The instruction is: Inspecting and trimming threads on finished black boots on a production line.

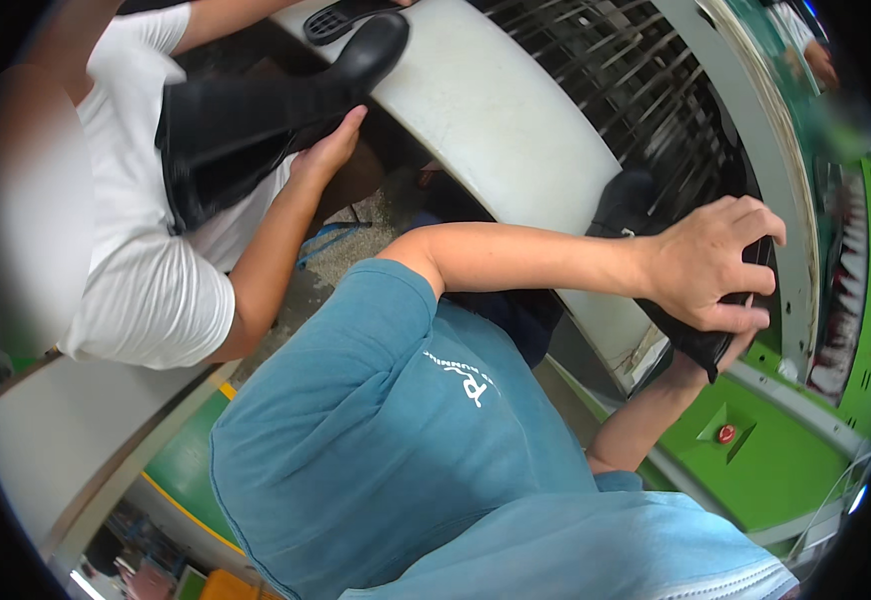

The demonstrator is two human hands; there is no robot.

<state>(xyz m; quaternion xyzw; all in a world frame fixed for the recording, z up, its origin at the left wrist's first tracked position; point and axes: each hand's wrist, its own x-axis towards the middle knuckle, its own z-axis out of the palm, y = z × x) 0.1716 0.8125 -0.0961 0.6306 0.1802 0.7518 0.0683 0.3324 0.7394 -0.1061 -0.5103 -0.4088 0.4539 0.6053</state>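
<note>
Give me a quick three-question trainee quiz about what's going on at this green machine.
1. True or false: the left hand grips a black rubber piece from above.
2. What colour is the round button on the green panel?
3. The co-worker's hand touches: A a black boot, B a yellow bucket, C a hose.
Key: 1 true; 2 red; 3 A.

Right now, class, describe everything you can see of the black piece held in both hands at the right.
The black piece looks like flexible rubber, smooth and dull, mostly hidden by the hands. The left hand lies over its top with fingers curled around its far edge; the right hand grips from below. A pointed lower corner sticks out under the fingers. It sits against the machine's curved white rim, above the green panel.
</note>
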